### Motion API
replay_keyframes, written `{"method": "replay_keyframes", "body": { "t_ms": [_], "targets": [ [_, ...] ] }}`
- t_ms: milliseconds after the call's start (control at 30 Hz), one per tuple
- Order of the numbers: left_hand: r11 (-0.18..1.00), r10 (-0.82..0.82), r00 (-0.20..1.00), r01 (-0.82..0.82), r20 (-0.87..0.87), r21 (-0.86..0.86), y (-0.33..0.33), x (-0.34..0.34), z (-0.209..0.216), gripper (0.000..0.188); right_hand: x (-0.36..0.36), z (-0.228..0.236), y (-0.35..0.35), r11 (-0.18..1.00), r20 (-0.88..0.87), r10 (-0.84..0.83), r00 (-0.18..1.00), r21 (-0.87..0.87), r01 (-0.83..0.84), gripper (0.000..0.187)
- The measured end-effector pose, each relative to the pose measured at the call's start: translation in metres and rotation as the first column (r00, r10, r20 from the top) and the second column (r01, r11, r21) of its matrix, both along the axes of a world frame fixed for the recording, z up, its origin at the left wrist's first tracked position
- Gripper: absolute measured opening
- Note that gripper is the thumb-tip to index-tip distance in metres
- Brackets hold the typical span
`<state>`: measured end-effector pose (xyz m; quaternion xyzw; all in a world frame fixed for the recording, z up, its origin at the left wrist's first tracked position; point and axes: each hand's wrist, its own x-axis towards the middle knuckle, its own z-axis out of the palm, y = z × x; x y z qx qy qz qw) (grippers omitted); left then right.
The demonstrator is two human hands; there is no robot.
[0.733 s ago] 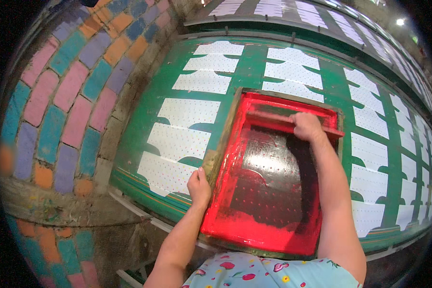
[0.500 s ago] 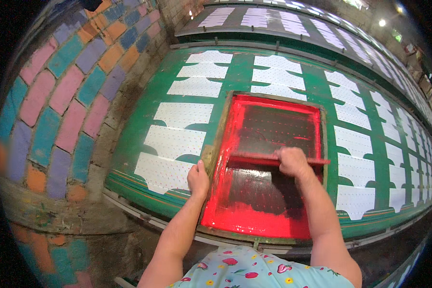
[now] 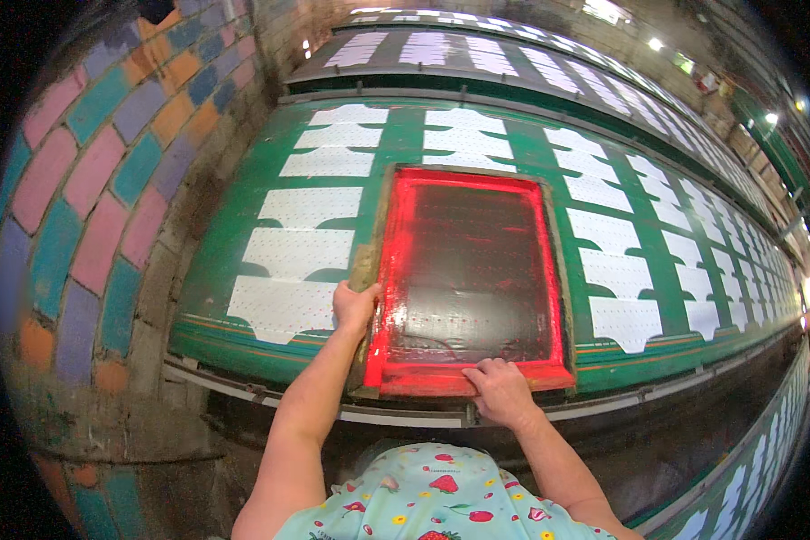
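A printing screen (image 3: 472, 252) in a wooden frame lies on the long green table, its dark mesh bordered by red ink. My left hand (image 3: 357, 306) is closed on the left side of the frame. Along the screen's near edge lies a red, ink-covered squeegee (image 3: 546, 375). My right hand (image 3: 501, 391) grips it near its middle, fingers over the top. White cut fabric pieces (image 3: 299, 247) with tiny coloured dots lie in columns left of the frame, and more fabric pieces (image 3: 614, 270) lie to its right.
The green table (image 3: 216, 243) stretches away to the right, with a rail along its near edge. Behind it stand further tables (image 3: 513, 85) with white pieces. A painted brick wall (image 3: 99, 189) closes off the left. Another table (image 3: 738, 477) shows at the lower right.
My right hand has drawn the squeegee from mid-screen to the near edge, and the ink pooled there is now gathered along it. My left hand stays on the frame. The view has shifted.
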<state>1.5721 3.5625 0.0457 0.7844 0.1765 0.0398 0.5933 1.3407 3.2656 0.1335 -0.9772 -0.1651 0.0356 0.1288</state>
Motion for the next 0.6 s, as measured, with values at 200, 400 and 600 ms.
{"method": "replay_keyframes", "body": {
  "t_ms": [200,400,600],
  "targets": [
    [0.985,0.042,0.997,-0.031,0.062,-0.171,-0.007,0.004,0.012,0.038,-0.033,-0.017,-0.044,0.977,0.115,-0.121,0.986,0.188,0.098,0.059],
    [0.96,-0.044,0.997,0.062,0.07,-0.275,-0.022,0.024,0.082,0.035,-0.043,-0.055,-0.166,0.539,-0.067,-0.752,0.655,0.51,0.671,0.058],
    [0.969,-0.017,0.984,0.06,0.178,-0.238,-0.095,0.011,0.097,0.033,-0.048,-0.084,-0.258,0.206,-0.43,-0.636,0.64,0.705,0.678,0.067]
  ]
}}
